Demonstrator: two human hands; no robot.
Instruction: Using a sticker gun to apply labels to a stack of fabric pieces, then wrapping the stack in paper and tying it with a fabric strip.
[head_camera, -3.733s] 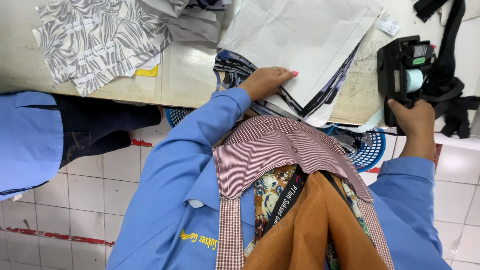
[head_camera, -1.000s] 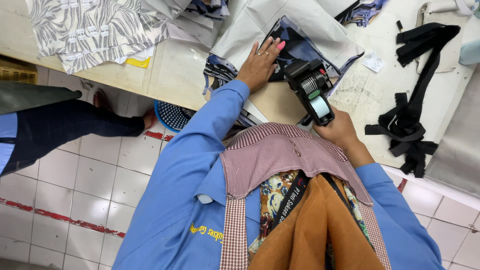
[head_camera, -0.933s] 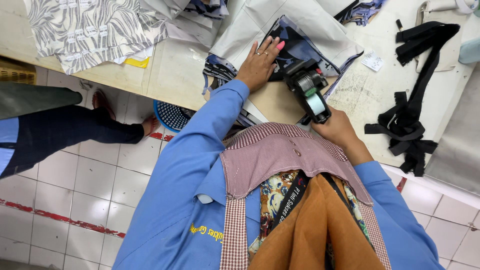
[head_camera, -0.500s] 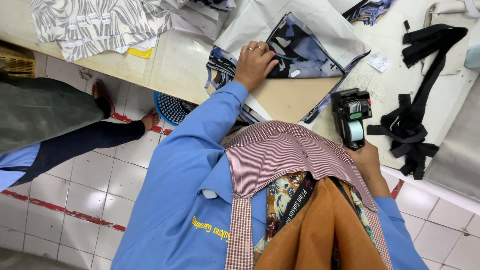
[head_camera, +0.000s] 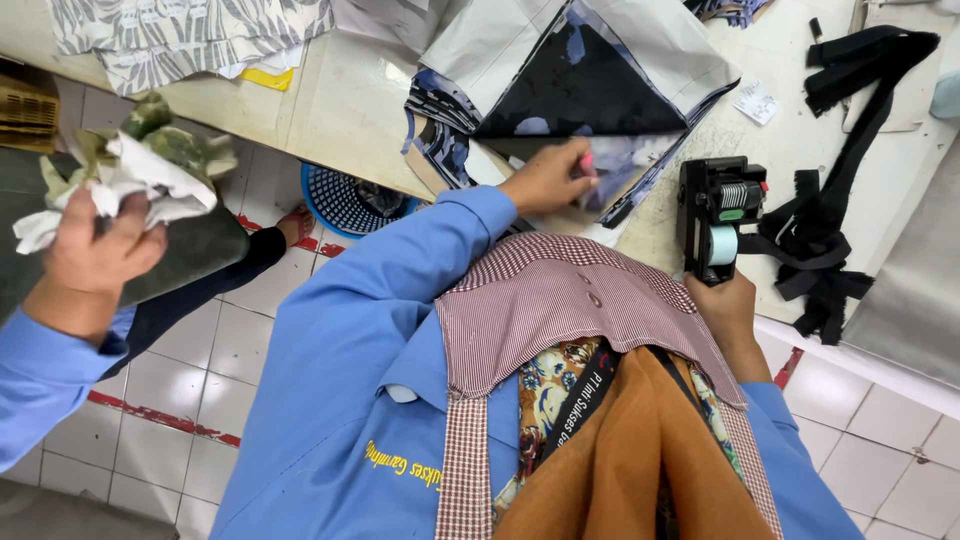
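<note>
My left hand (head_camera: 548, 178) rests on a stack of cut fabric pieces (head_camera: 585, 95) on the worktable (head_camera: 345, 95), fingers bent over a folded-back grey and dark blue patterned layer near the stack's front edge. My right hand (head_camera: 722, 300) grips a black handheld label gun (head_camera: 716, 215) with a pale blue roll, held upright just right of the stack at the table's front edge.
Black fabric strips (head_camera: 835, 200) lie to the right of the label gun. Striped white fabric (head_camera: 190, 35) lies at the far left of the table. A blue basket (head_camera: 345, 203) stands under the table. A co-worker's hand (head_camera: 95, 250) at left holds crumpled cloth scraps.
The label gun has come off the stack and moved right and down to the table edge. My left hand slid toward the stack's front edge. A co-worker's hand with scraps has come in at left.
</note>
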